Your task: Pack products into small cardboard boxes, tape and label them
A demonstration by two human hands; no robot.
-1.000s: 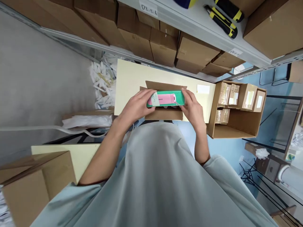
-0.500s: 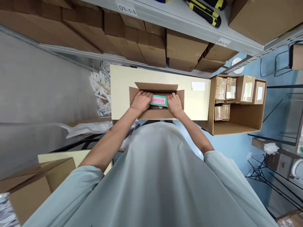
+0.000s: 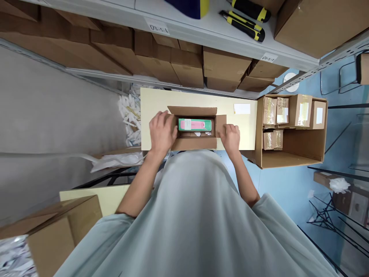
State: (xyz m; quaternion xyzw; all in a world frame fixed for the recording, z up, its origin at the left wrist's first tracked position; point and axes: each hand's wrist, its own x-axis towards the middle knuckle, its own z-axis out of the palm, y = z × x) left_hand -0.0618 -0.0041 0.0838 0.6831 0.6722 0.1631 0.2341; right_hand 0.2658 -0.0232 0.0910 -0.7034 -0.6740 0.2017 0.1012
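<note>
A small open cardboard box [image 3: 196, 143] stands on the pale yellow table [image 3: 155, 104]. Inside it lies a green packet with a pink item [image 3: 195, 124]. My left hand [image 3: 161, 131] rests on the box's left side flap, its fingers curled over the edge. On the right, the flap is pinched by the closed fingers of my right hand [image 3: 231, 136]. Neither hand touches the packet.
A larger open carton [image 3: 291, 157] with several taped parcels sits right of the table. Shelves of brown boxes rise behind, with yellow-black cutters [image 3: 242, 25] on the upper shelf. White paper scraps [image 3: 129, 111] are heaped at left. Another box [image 3: 52, 231] sits near left.
The green packet has gone down into the box and both hands have let go of it. My hands have moved outward to the box's side flaps.
</note>
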